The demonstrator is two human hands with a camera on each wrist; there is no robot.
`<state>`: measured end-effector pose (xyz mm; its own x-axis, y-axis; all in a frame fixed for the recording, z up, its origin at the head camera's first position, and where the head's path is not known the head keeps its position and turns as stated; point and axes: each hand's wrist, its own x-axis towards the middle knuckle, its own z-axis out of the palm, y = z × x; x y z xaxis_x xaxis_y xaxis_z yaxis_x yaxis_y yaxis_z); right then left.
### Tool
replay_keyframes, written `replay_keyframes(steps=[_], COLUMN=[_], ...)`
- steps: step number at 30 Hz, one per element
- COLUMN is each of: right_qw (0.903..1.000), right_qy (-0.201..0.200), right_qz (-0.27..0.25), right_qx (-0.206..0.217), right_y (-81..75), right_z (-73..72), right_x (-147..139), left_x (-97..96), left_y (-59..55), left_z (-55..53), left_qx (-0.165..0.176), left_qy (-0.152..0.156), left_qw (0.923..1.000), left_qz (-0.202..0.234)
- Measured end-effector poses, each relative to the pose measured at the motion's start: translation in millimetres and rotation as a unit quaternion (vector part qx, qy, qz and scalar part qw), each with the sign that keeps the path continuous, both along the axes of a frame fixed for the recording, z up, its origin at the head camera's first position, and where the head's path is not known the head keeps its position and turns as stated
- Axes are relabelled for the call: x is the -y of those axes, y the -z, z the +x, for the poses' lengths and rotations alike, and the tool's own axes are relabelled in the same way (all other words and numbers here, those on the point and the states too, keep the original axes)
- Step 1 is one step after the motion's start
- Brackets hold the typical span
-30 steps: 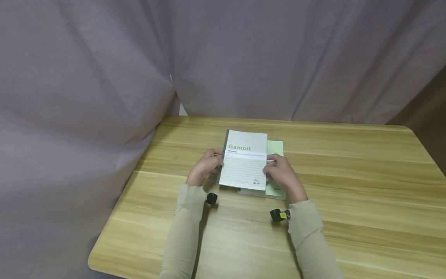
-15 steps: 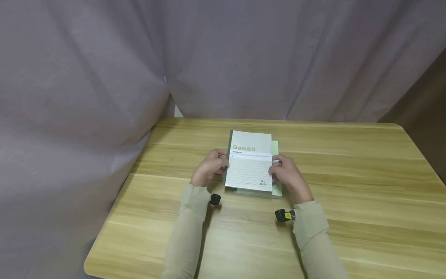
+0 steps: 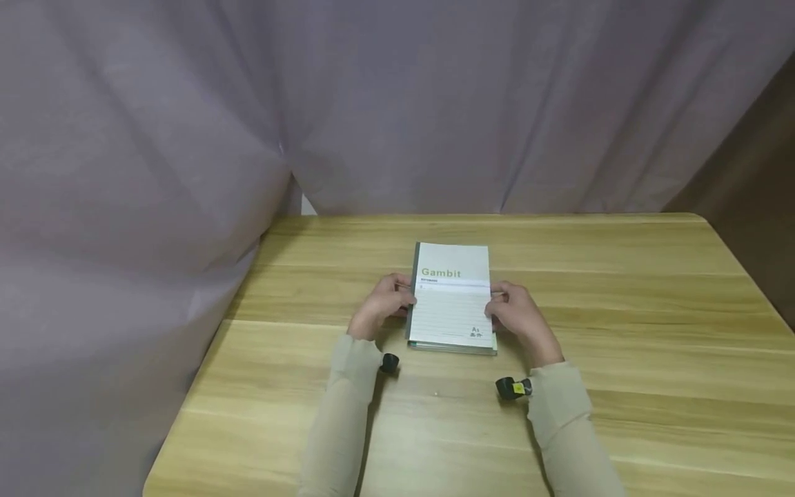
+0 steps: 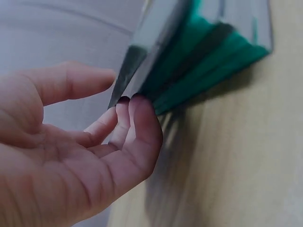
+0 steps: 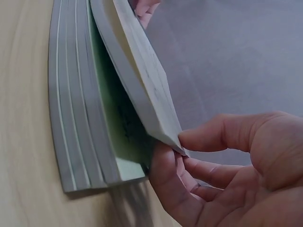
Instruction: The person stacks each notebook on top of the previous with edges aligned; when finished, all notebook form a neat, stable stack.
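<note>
Both hands hold a white "Gambit" notebook (image 3: 453,310) with a dark spine along its left side. My left hand (image 3: 384,305) pinches the spine edge, thumb above and curled fingers below. At the opposite edge, the right hand (image 3: 520,319) grips the notebook between thumb and fingers. Underneath lies a stack of several notebooks (image 5: 78,118), almost wholly hidden in the head view. The right wrist view shows a green cover (image 5: 125,137) on top of that stack, with a wedge of space below the held notebook. Green spines (image 4: 203,71) face the left hand.
The stack rests on a wood-grain table (image 3: 621,331), whose rounded right corner and left edge show. Grey curtains (image 3: 397,103) hang behind and to the left. Black wrist cameras (image 3: 511,388) sit by the sleeves. A tiny speck lies on the table in front of the stack.
Both hands have brought the white notebook rightward over the stack and lowered it, so the green cover once showing at its right is now nearly hidden. The head view has shifted slightly.
</note>
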<state>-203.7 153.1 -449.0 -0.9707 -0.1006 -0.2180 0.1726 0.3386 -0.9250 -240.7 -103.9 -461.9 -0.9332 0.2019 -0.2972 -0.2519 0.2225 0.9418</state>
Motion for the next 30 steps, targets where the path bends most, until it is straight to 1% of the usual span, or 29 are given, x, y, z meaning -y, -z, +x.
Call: replay_keyframes(steps=[4, 7, 12, 14, 18, 21, 24, 30], right_qw=[1.0000, 0.9999, 0.9997, 0.9997, 0.9995, 0.9991, 0.9987, 0.9989], right_qy=[0.004, 0.010, 0.015, 0.014, 0.010, 0.010, 0.009, 0.004], right_qz=[-0.005, -0.006, 0.015, 0.020, 0.029, 0.040, 0.050, 0.045], right_qx=[0.001, 0.000, -0.009, -0.011, -0.006, -0.006, -0.012, -0.011], right_y=[2.5, 3.8, 4.3, 4.4, 4.5, 3.8, 1.9, 2.1], right_z=[3.1, 5.4, 5.5, 5.9, 7.8, 8.7, 6.4, 4.2], right_x=[0.3, 0.7, 1.0, 0.7, -2.5, -6.6, -11.8, -17.1], left_x=[-0.4, 0.1, 2.2, 2.7, 1.3, -1.7, -6.4, -9.3], left_y=[6.5, 6.5, 3.7, 4.6, 4.5, 2.2, -0.2, -1.0], left_z=[2.8, 5.1, 7.6, 8.5, 10.7, 11.1, 8.8, 7.3], left_qx=[-0.002, -0.006, -0.034, -0.048, -0.062, -0.062, -0.066, -0.073], left_qy=[0.002, 0.006, 0.019, 0.023, 0.035, 0.040, 0.041, 0.039], left_qw=[0.9999, 0.9995, 0.9981, 0.9970, 0.9949, 0.9947, 0.9944, 0.9940], left_qz=[-0.014, -0.029, -0.047, -0.056, -0.072, -0.072, -0.072, -0.073])
